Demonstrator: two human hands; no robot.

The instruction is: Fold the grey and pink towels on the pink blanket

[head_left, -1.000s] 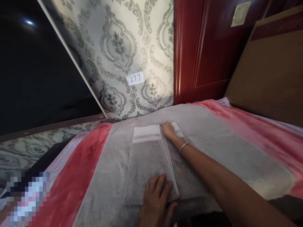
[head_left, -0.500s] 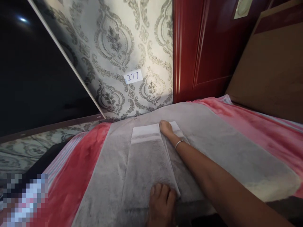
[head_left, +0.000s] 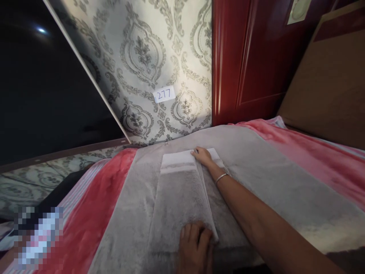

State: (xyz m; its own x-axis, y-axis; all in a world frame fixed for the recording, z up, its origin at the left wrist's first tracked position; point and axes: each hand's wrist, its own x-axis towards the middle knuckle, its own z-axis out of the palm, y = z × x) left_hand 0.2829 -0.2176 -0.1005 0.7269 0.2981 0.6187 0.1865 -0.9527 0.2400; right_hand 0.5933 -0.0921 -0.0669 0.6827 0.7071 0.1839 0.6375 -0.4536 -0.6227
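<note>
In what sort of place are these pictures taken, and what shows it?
Probably a room in a home, perhaps a bedroom: ornate patterned wallpaper, a large dark screen and a plush blanket suggest it.

Through my feed I see a cream, grey-damask-papered wall (head_left: 142,23) at the far side, glossy dark-red panelling (head_left: 265,64) right of it, a glossy black, pale-edged flat panel (head_left: 51,87) left, reflecting one white light (head_left: 41,30).

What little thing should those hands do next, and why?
Perhaps gently straighten the right edge of the folded grey cloth: the right hand seems to pinch its far corner, while the left hand rests by its near end, so both ends are reachable.
</note>
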